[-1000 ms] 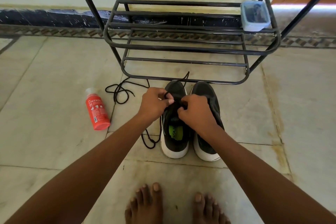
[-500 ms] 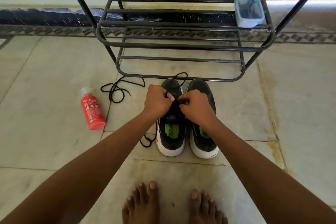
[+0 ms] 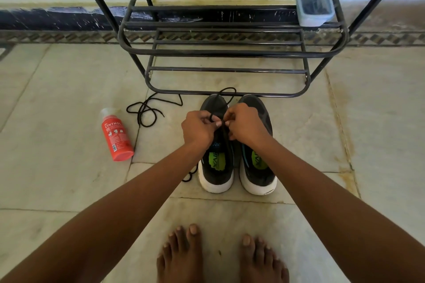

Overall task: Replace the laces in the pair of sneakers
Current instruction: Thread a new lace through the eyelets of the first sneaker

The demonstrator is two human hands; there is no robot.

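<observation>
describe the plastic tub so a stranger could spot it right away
Find the black metal shoe rack against the wall. On the right end of its upper visible shelf sits a small clear plastic tub with a lid and dark contents. It is the only thing on the rack; the sneakers and red bottle are on the floor.

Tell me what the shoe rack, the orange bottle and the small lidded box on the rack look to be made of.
Shoe rack: apparently metal tubing with a dark painted finish, going by its thin round bars and faint sheen.
Orange bottle: likely plastic, smooth and slightly glossy, with printed lettering and a clear cap.
Lidded box: probably translucent plastic, since dark contents show through its cloudy walls.
</observation>
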